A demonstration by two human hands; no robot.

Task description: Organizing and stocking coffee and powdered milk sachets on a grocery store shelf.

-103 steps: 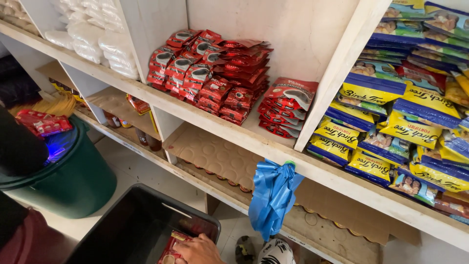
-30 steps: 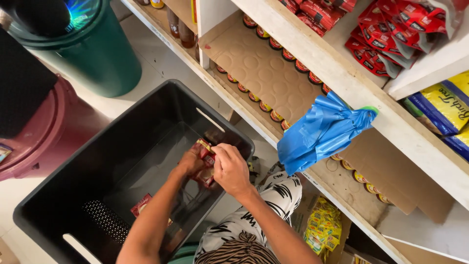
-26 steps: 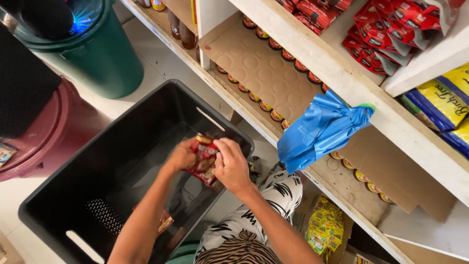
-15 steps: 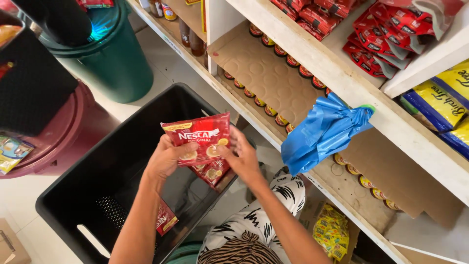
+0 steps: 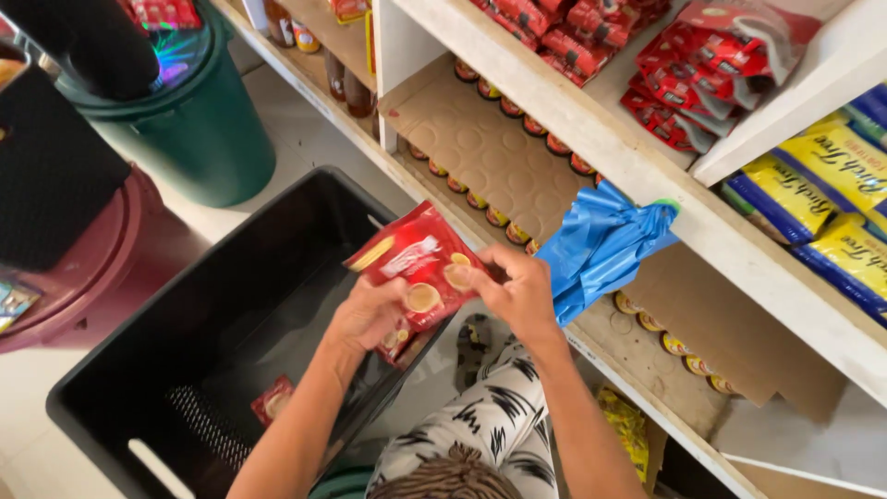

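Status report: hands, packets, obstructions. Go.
Left hand and right hand grip red packets. Above black crate. One packet left inside. Nothing blocking.

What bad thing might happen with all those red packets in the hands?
The left hand and right hand pinch a bunch of red sachets by the edges, above the rim of the black crate. A lower sachet might slip and land on the floor instead of inside. The blue plastic bag hangs off the shelf edge right beside the right hand, so lifting the sachets might snag it or knock it down.
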